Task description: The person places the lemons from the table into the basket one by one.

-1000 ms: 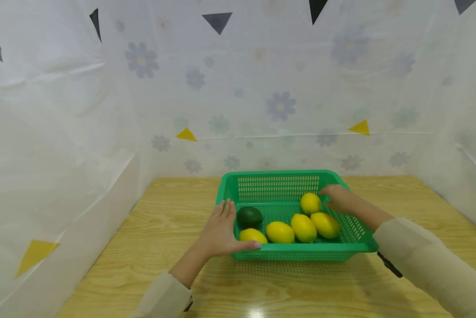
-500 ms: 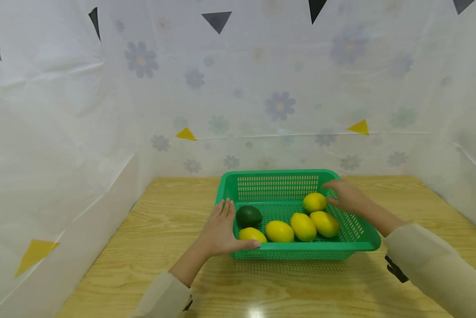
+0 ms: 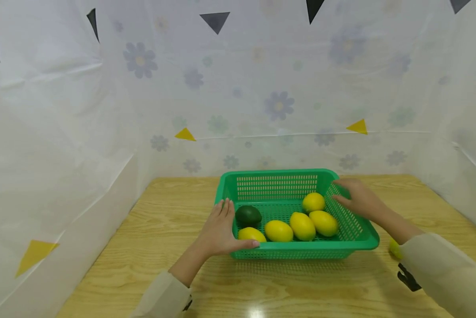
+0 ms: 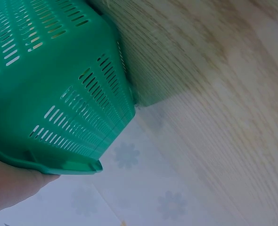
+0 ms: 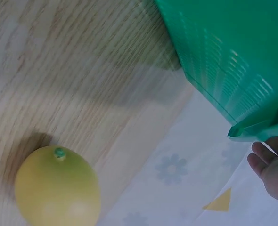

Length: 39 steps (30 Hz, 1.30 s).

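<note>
A green slotted plastic basket [image 3: 293,247] stands on the wooden table. Inside, several yellow lemons [image 3: 279,231] lie along the front and right, with one lemon [image 3: 313,202] behind them. A dark green oval fruit [image 3: 248,216] sits at the basket's left. My left hand [image 3: 221,234] rests on the front left corner, straight fingers along the side rim and thumb across the front rim. At the right rim is my right hand [image 3: 357,198], holding no fruit, its fingers loosely bent; in the right wrist view that hand [image 5: 273,172] shows beside the rim.
Another lemon [image 3: 394,248] lies on the table right of the basket, partly hidden by the right sleeve; the right wrist view shows this lemon [image 5: 59,188] closely. White flower-patterned sheeting [image 3: 279,106] surrounds the table [image 3: 162,212] at the back and sides.
My right hand has drawn back from the rear lemon to the right rim. That lemon has shifted slightly right. The lemon on the table has come into view beside the sleeve. My left hand stays put.
</note>
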Available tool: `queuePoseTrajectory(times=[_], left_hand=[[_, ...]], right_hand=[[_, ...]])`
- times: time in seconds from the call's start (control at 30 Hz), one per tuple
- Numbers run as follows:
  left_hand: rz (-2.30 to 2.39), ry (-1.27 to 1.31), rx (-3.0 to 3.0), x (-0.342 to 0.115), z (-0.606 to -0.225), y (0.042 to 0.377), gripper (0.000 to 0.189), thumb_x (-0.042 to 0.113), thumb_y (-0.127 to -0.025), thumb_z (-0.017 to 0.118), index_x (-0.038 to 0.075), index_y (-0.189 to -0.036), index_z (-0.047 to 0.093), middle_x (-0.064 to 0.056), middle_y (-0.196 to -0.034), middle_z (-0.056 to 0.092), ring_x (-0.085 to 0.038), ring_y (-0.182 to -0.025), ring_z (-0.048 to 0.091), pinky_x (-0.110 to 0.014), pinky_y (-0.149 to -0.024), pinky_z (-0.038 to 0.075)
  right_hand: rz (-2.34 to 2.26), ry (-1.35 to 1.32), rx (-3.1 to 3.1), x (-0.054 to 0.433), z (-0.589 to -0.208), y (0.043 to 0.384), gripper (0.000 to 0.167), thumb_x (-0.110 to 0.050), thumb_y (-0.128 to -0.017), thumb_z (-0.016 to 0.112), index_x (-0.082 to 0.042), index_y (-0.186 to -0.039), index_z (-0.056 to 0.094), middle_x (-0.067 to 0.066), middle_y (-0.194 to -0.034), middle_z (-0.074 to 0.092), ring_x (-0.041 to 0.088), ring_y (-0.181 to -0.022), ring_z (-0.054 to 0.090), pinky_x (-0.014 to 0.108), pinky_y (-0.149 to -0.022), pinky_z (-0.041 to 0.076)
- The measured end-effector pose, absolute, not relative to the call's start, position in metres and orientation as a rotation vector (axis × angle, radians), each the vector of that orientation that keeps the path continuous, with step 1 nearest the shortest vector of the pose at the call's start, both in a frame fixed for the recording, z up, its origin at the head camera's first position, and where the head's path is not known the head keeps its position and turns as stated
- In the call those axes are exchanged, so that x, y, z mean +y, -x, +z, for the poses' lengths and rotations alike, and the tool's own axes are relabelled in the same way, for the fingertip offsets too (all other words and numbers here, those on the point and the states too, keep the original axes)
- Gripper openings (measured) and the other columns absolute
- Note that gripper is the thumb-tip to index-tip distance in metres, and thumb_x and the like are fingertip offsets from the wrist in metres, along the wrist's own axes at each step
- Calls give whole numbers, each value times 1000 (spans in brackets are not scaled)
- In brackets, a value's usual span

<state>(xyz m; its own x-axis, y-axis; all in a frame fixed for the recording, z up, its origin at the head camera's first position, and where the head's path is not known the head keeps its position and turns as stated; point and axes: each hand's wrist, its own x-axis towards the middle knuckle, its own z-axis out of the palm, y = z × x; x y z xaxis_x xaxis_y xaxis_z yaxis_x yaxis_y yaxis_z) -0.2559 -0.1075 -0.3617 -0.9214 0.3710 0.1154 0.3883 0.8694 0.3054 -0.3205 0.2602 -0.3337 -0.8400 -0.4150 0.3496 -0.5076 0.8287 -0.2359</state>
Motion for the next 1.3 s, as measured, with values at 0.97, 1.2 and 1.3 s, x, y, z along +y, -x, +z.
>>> queuePoseTrajectory(times=[0.97, 1.2, 1.3], left_hand=[[-492, 616, -2984, -107, -359, 254, 131, 95, -62, 26, -4, -147, 11, -22, -154, 8, -36, -144, 5, -48, -118, 10], [-497, 610, -2985, -107, -359, 254, 130, 94, -63, 29, -4, -147, 12, -21, -154, 8, -36, -144, 5, -49, -118, 10], [-499, 607, -2987, -108, -358, 254, 128, 92, -64, 31, -4, -147, 11, -21, -154, 8, -36, -144, 5, -49, -117, 10]], right_hand=[[438, -510, -2563, 298, -350, 306, 45, -12, -87, 64, 17, -119, 51, 40, -117, 50, 55, -105, 46, 66, -85, 38], [458, -471, -2564, 305, -354, 303, 44, -11, -87, 64, 17, -118, 51, 41, -117, 49, 55, -105, 45, 67, -85, 37], [470, -463, -2559, 308, -355, 301, 43, -9, -86, 64, 18, -118, 51, 41, -117, 50, 55, -105, 45, 67, -84, 38]])
